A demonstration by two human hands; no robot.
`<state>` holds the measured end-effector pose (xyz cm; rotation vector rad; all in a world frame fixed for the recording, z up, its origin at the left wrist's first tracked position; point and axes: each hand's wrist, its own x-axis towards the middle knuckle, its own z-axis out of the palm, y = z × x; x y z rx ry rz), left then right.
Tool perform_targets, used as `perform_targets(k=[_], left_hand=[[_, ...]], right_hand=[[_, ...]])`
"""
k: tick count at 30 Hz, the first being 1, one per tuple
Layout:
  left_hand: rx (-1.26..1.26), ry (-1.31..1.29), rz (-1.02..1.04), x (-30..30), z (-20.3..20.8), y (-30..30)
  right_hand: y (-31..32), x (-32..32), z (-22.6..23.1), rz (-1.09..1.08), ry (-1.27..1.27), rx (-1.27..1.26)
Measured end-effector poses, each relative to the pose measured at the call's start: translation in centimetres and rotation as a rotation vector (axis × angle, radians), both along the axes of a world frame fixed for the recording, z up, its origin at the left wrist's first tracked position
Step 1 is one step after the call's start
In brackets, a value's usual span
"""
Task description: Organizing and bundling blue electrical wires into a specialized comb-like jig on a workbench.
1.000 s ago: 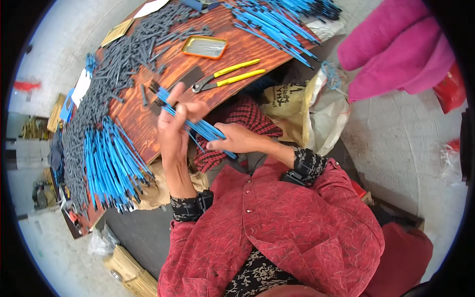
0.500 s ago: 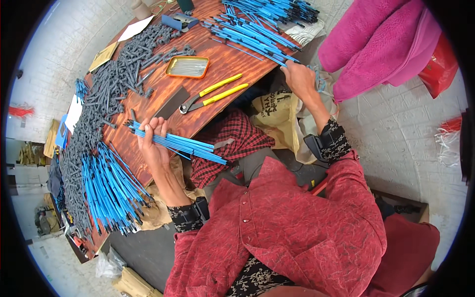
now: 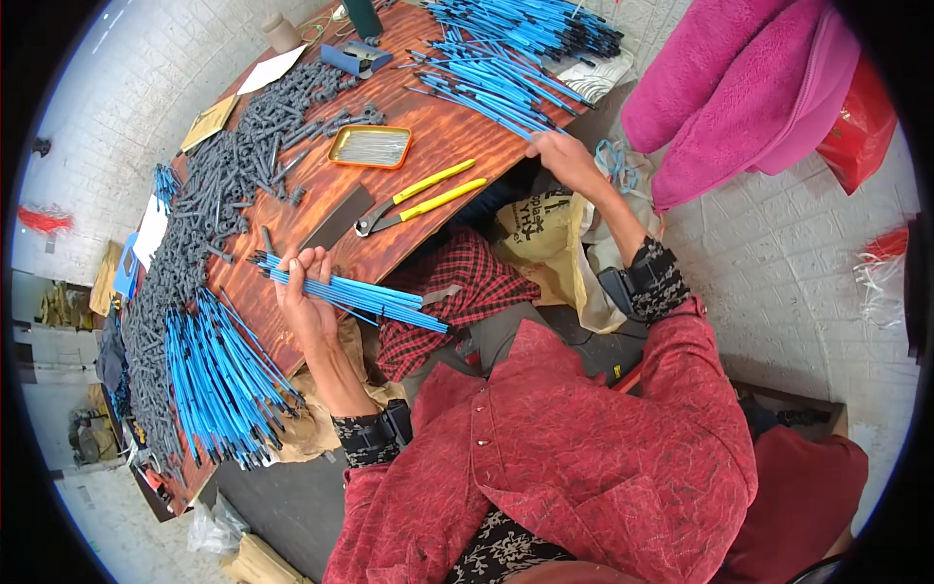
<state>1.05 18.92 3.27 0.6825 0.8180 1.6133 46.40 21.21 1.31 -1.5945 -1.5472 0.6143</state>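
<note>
My left hand is closed around a bundle of thin blue rods with black ends. The bundle lies across my fingers above my lap, by the table's near edge. My right hand is at the table's right edge, fingertips pinched at the near ends of loose blue rods; how many it grips is hidden. Behind these, a larger heap of blue rods lies at the far right. More blue rods are fanned out at the left, beside a long pile of small grey plastic parts.
On the wooden table lie yellow-handled pincers, a dark grey bar and an orange-rimmed tin of thin metal pins. An opened sack stands below the edge. Pink fleece cloth hangs at the right.
My right hand has shifted left along the table edge, toward the near ends of the loose rods. My left hand still holds its bundle, moved only slightly.
</note>
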Motion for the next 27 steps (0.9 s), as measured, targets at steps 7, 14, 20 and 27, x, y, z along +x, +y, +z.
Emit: perform_targets(k=[7, 14, 20, 27], left_hand=[[0.000, 0.026, 0.004, 0.7, 0.2, -0.3], [0.012, 0.092, 0.027, 1.4, 0.9, -0.8], [-0.010, 0.081, 0.038, 1.5, 0.7, -0.7], [0.001, 0.081, 0.035, 1.2, 0.9, -0.5]], right_hand=[[0.4, -1.6, 2.9, -0.255, -0.487, 0.030], [4.6, 0.2, 3.3, -0.280, -0.680, 0.283], [7.9, 1.7, 5.7, -0.305, -0.682, 0.160], [10.9, 4.2, 5.0, 0.031, 1.002, -0.314]])
